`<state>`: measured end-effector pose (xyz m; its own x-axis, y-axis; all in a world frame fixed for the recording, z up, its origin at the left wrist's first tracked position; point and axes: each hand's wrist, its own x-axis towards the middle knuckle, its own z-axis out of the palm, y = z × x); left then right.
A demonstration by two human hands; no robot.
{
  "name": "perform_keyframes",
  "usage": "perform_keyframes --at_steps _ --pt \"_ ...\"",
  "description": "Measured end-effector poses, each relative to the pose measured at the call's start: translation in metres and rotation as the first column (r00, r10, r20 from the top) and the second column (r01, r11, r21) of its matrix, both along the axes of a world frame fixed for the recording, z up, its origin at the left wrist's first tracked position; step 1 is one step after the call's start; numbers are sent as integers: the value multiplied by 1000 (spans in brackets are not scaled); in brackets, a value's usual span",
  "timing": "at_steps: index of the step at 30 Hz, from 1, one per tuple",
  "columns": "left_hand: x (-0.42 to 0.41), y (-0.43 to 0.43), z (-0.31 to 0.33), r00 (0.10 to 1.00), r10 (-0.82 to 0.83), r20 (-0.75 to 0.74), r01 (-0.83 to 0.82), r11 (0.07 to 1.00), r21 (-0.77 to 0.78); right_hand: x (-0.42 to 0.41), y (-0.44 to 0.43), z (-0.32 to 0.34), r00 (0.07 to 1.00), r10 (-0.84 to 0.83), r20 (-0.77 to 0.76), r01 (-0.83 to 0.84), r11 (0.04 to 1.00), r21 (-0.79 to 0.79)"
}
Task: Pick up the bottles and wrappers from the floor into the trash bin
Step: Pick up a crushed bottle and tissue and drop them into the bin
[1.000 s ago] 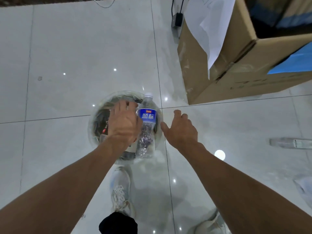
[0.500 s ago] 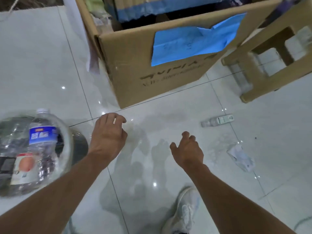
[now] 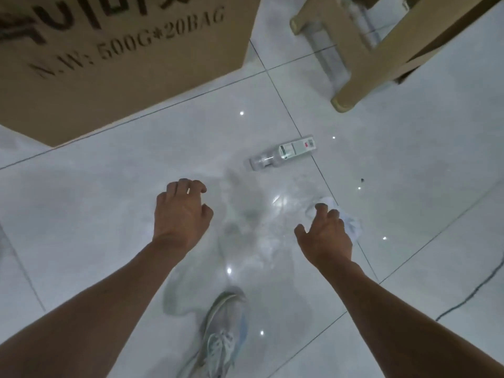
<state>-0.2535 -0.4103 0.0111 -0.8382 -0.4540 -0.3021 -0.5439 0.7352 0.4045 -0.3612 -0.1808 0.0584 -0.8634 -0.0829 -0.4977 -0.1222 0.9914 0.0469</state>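
A small clear bottle (image 3: pixel 283 152) with a white label lies on its side on the white tiled floor. A crumpled white wrapper (image 3: pixel 350 223) lies on the floor to its lower right. My right hand (image 3: pixel 326 234) hovers right over the wrapper with fingers spread and covers part of it; I cannot tell if it touches. My left hand (image 3: pixel 181 214) hangs empty over bare tile, fingers loosely curled, left of and below the bottle. The trash bin is out of view.
A big cardboard box (image 3: pixel 114 58) stands at the top left. A wooden stool leg (image 3: pixel 381 64) stands at the top right. My shoe (image 3: pixel 221 331) is on the floor at the bottom centre. A dark cable (image 3: pixel 474 293) runs along the right edge.
The view has swung right, away from the bin with its bottles, which has left the frame. Both hands have moved toward the small bottle and wrapper; the right hand now sits over the wrapper.
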Motion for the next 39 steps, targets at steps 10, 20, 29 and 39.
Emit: perform_keyframes --at_steps 10,20,29,39 --pt "-64 132 -107 981 -145 132 133 987 94 -58 70 -88 995 95 28 -97 989 109" --pt "-99 173 -170 881 -422 213 457 875 -159 -87 107 -148 987 161 -24 -160 987 26" --pt "-100 137 -151 996 -66 61 56 988 143 -100 127 -165 997 10 77 -17 996 91" --pt "-54 108 -139 994 -56 94 45 992 116 -36 87 -171 993 -56 108 55 998 14"
